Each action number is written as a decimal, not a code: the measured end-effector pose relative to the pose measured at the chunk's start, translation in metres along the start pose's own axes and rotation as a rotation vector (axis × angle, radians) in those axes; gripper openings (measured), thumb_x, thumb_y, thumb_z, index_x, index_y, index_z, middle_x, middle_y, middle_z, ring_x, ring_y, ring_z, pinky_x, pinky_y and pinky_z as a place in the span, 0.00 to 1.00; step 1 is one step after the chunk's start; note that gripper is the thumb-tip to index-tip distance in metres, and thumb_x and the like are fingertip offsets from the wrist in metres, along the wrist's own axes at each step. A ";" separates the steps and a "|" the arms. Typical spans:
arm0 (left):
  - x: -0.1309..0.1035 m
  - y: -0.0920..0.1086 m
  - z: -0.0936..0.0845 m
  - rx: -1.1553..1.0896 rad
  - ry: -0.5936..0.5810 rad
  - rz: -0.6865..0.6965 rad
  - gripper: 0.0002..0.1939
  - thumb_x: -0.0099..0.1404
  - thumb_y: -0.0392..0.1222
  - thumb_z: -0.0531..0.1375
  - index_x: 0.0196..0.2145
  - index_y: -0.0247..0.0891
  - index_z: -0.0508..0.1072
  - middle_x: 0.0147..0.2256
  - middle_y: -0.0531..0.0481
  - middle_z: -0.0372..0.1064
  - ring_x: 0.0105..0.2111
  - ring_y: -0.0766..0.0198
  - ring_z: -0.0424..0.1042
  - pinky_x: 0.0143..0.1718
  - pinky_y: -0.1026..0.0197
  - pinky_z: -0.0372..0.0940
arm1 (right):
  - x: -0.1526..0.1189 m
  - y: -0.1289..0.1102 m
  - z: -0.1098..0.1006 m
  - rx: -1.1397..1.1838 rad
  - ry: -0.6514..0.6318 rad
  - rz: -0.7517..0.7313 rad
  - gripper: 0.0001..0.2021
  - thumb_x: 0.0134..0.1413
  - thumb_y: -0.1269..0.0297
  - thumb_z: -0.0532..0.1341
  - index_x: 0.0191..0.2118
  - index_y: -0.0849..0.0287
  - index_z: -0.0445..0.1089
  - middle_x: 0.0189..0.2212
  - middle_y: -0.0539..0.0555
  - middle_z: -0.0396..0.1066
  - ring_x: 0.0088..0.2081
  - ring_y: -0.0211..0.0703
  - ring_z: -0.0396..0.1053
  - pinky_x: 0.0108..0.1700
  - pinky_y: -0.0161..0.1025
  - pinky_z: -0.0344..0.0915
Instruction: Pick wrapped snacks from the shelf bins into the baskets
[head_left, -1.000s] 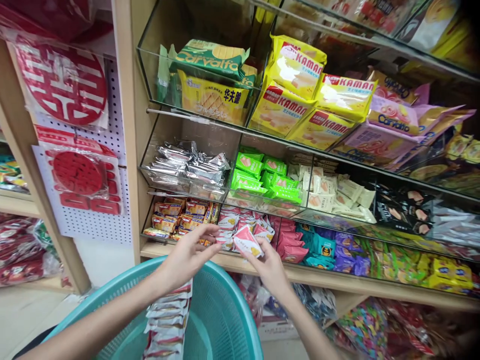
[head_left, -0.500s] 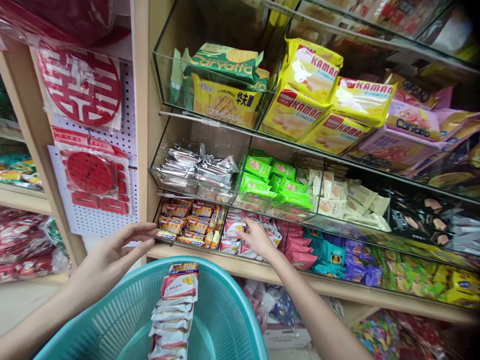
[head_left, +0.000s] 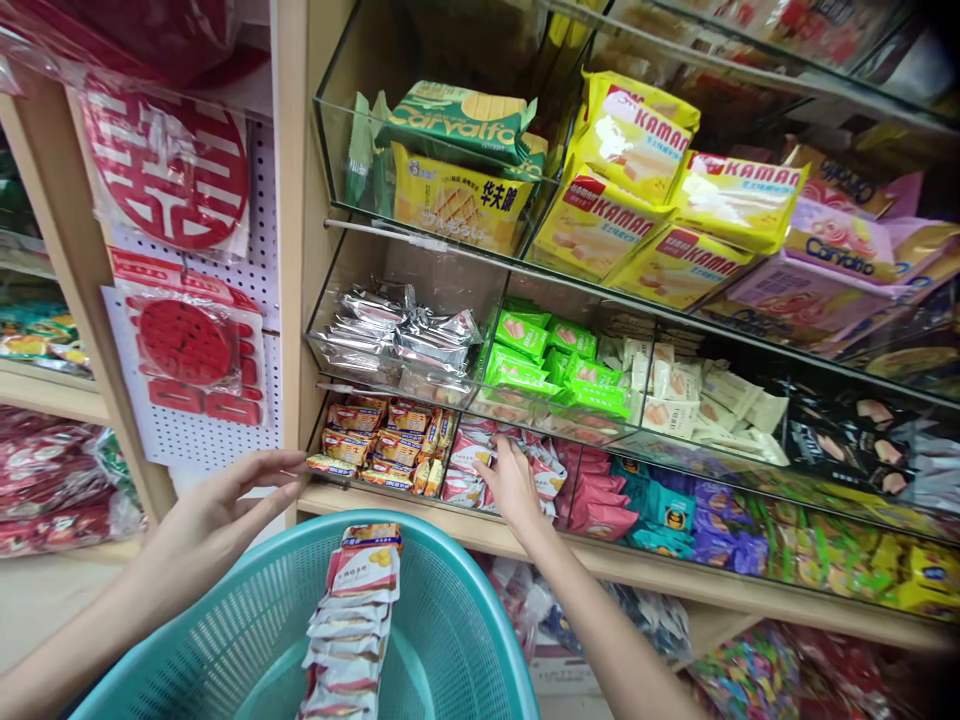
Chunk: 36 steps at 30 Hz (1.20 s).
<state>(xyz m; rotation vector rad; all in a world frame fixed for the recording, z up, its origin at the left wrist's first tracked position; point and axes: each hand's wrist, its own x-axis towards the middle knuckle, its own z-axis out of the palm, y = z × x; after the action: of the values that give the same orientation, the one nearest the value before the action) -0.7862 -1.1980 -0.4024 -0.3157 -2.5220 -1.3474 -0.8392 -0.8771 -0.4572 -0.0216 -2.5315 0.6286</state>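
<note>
My right hand (head_left: pixel 514 483) reaches into a bottom-row bin of red-and-white snack packets (head_left: pixel 465 455), fingers bent down among them; whether it grips one cannot be made out. Left of it, my left hand (head_left: pixel 236 510) hovers with fingers and thumb apart, holding nothing, its fingertips close to the front edge of the bin of orange packets (head_left: pixel 394 445). Below both hands stands a teal plastic basket (head_left: pixel 465 620). A long row of red-and-white packets (head_left: pixel 352 625) lies in it, with an orange-and-blue packet at its far end.
Silver packets (head_left: pixel 405 330), green packets (head_left: pixel 525 365) and cream packets fill the bins above. Yellow wafer packs (head_left: pixel 637 130) sit higher up. Red decorations (head_left: pixel 176 170) hang on a pegboard at the left. A wooden shelf edge (head_left: pixel 675 568) runs under the bins.
My right hand has shifted slightly within the red-and-white packets, its fingers pointing further down. My left hand stays nearly in place. The view has moved slightly.
</note>
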 end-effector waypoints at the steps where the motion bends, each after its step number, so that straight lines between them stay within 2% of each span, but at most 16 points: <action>1: 0.000 0.000 0.000 -0.021 -0.015 -0.015 0.33 0.52 0.68 0.55 0.42 0.36 0.72 0.40 0.44 0.75 0.42 0.52 0.73 0.41 0.55 0.69 | -0.001 0.000 0.001 -0.002 0.014 0.002 0.18 0.51 0.69 0.57 0.49 0.64 0.62 0.43 0.66 0.69 0.41 0.53 0.69 0.41 0.46 0.64; 4: -0.001 -0.004 0.000 -0.095 -0.047 -0.054 0.30 0.52 0.64 0.58 0.43 0.37 0.71 0.43 0.45 0.74 0.45 0.51 0.71 0.42 0.55 0.69 | 0.000 0.005 0.007 0.015 0.032 -0.010 0.16 0.51 0.69 0.56 0.47 0.63 0.63 0.38 0.62 0.72 0.37 0.49 0.70 0.39 0.43 0.65; 8: -0.001 -0.016 0.000 -0.128 -0.071 -0.045 0.24 0.56 0.61 0.57 0.42 0.40 0.72 0.39 0.48 0.76 0.40 0.52 0.73 0.38 0.56 0.70 | 0.004 0.015 0.012 0.015 0.028 -0.054 0.14 0.52 0.71 0.55 0.45 0.61 0.65 0.36 0.58 0.72 0.35 0.46 0.71 0.37 0.41 0.67; 11: 0.002 -0.025 -0.002 -0.149 -0.066 0.022 0.19 0.59 0.58 0.57 0.42 0.43 0.72 0.35 0.51 0.76 0.41 0.53 0.73 0.41 0.56 0.70 | 0.006 0.014 0.010 -0.026 0.010 -0.086 0.12 0.52 0.73 0.55 0.43 0.61 0.66 0.38 0.59 0.72 0.35 0.46 0.72 0.37 0.40 0.67; 13: 0.005 -0.028 -0.005 -0.141 -0.049 0.086 0.17 0.61 0.56 0.57 0.41 0.43 0.72 0.38 0.50 0.75 0.43 0.54 0.72 0.45 0.57 0.69 | 0.004 0.008 0.007 -0.072 0.004 -0.097 0.12 0.53 0.74 0.54 0.43 0.61 0.66 0.39 0.60 0.71 0.35 0.46 0.72 0.36 0.40 0.66; 16: 0.014 -0.025 -0.013 -0.095 -0.026 0.184 0.17 0.61 0.54 0.57 0.42 0.42 0.72 0.42 0.47 0.74 0.43 0.55 0.72 0.43 0.59 0.69 | 0.000 -0.004 0.003 -0.158 0.019 -0.089 0.11 0.54 0.74 0.54 0.44 0.62 0.66 0.38 0.63 0.72 0.36 0.50 0.73 0.34 0.41 0.65; 19: 0.024 -0.014 -0.023 -0.034 0.003 0.283 0.17 0.62 0.53 0.56 0.43 0.42 0.72 0.43 0.46 0.73 0.43 0.55 0.72 0.41 0.60 0.70 | -0.003 -0.011 0.002 -0.238 0.045 -0.078 0.09 0.56 0.72 0.54 0.43 0.63 0.65 0.36 0.64 0.72 0.33 0.53 0.74 0.30 0.41 0.64; 23: 0.034 0.006 -0.035 0.013 0.019 0.411 0.14 0.64 0.51 0.55 0.41 0.42 0.72 0.41 0.47 0.73 0.42 0.57 0.72 0.41 0.61 0.69 | -0.006 -0.010 0.002 -0.295 0.095 -0.087 0.08 0.59 0.66 0.53 0.43 0.61 0.64 0.35 0.62 0.72 0.30 0.51 0.74 0.26 0.40 0.63; 26: 0.039 0.021 -0.042 0.047 0.020 0.486 0.13 0.65 0.50 0.54 0.40 0.42 0.72 0.41 0.48 0.73 0.42 0.58 0.71 0.41 0.61 0.68 | -0.012 -0.005 -0.001 -0.296 0.141 -0.096 0.10 0.61 0.62 0.50 0.43 0.61 0.62 0.36 0.62 0.71 0.32 0.52 0.74 0.27 0.41 0.66; 29: 0.049 0.038 -0.049 0.092 0.026 0.580 0.12 0.66 0.47 0.53 0.40 0.41 0.72 0.42 0.47 0.72 0.42 0.59 0.71 0.42 0.61 0.67 | -0.026 -0.006 -0.002 -0.224 0.235 -0.120 0.13 0.62 0.58 0.48 0.47 0.60 0.60 0.41 0.63 0.70 0.37 0.52 0.74 0.31 0.43 0.69; 33: 0.079 0.067 -0.054 0.133 0.045 0.724 0.11 0.67 0.44 0.52 0.38 0.38 0.71 0.39 0.48 0.72 0.41 0.62 0.70 0.42 0.61 0.65 | -0.054 -0.025 0.014 -0.075 0.400 -0.147 0.15 0.61 0.56 0.51 0.51 0.54 0.59 0.46 0.60 0.70 0.46 0.52 0.71 0.40 0.44 0.70; 36: 0.110 0.090 -0.050 0.191 0.018 0.788 0.11 0.66 0.43 0.52 0.37 0.37 0.71 0.38 0.48 0.72 0.39 0.63 0.70 0.40 0.61 0.65 | -0.072 -0.044 0.036 0.043 0.479 -0.146 0.13 0.60 0.60 0.52 0.49 0.54 0.61 0.46 0.59 0.70 0.45 0.50 0.72 0.41 0.42 0.70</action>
<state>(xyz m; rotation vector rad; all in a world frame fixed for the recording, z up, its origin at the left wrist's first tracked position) -0.8554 -1.1835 -0.2696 -1.0968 -2.1029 -0.7796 -0.7904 -0.9416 -0.4997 0.0255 -2.0371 0.5433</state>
